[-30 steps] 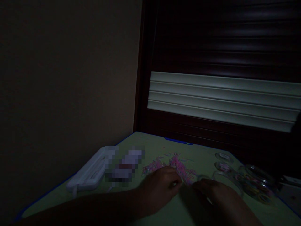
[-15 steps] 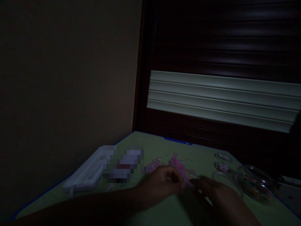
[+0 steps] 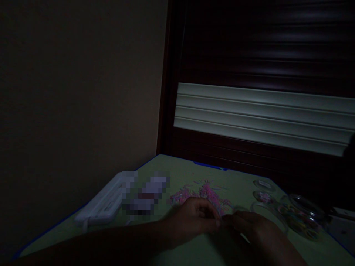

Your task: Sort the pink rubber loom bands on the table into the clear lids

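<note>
My left hand (image 3: 195, 218) is closed in a pinch, thumb against forefinger, just in front of a pile of small pink and pale elastic bands (image 3: 209, 194). Facing it from the right, my right hand (image 3: 253, 225) also pinches, its fingertips meeting those of the left. Whatever lies between the fingertips is too small and dark to make out. A smaller heap of the same bands (image 3: 181, 195) lies behind the left hand, which partly hides it.
On the pale green table (image 3: 177, 168) a white power strip (image 3: 101, 203) lies at left beside a blurred-out object (image 3: 149, 194). To the right are two small round containers, the nearer a round container (image 3: 262, 197), and a clear jar (image 3: 302, 218) of coloured bands. A wall (image 3: 83, 92) borders the left.
My fingertips have come together; a small gap showed between the hands before. The right hand's fingers have shifted slightly left and down. The things on the table have stayed put.
</note>
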Demonstrator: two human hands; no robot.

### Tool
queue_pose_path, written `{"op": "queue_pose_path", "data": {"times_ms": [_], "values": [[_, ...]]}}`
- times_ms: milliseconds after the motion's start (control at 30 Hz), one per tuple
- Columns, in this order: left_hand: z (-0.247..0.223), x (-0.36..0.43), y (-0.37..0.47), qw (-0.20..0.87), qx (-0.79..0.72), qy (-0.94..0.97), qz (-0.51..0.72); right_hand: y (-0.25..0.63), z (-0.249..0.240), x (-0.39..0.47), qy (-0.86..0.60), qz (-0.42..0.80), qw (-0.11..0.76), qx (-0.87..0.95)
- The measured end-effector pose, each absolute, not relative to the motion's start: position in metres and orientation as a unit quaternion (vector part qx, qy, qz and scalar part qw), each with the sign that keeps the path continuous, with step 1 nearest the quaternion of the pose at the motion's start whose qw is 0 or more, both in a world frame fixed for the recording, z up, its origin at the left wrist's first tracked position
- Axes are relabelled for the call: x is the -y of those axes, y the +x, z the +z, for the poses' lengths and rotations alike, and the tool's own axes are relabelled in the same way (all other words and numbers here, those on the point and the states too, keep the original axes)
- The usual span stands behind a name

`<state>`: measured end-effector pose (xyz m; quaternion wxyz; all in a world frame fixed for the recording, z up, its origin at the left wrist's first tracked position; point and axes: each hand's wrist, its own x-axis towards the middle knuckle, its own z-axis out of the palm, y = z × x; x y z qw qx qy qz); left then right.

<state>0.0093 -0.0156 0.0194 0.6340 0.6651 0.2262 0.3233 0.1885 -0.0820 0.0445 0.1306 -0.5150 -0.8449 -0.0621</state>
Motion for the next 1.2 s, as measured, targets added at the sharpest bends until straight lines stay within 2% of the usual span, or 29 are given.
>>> {"op": "queue_pose_path", "data": {"times_ms": [367,833,1200], "values": [[0.0131,0.0110,0.0079,0.628,-0.219,0.675,0.318,0.1894,0.0405,0.0818,-0.508,-0.109,0.127,0.845],[0.0195,0.0165,0.0085,0.635,-0.234,0.671,0.302,0.1926,0.0411,0.0784,-0.492,-0.046,0.155,0.855],[0.0135,0.0114,0.0085,0.626,-0.223,0.676,0.318,0.1845,0.0463,0.0858,-0.534,-0.063,0.118,0.835]]}}
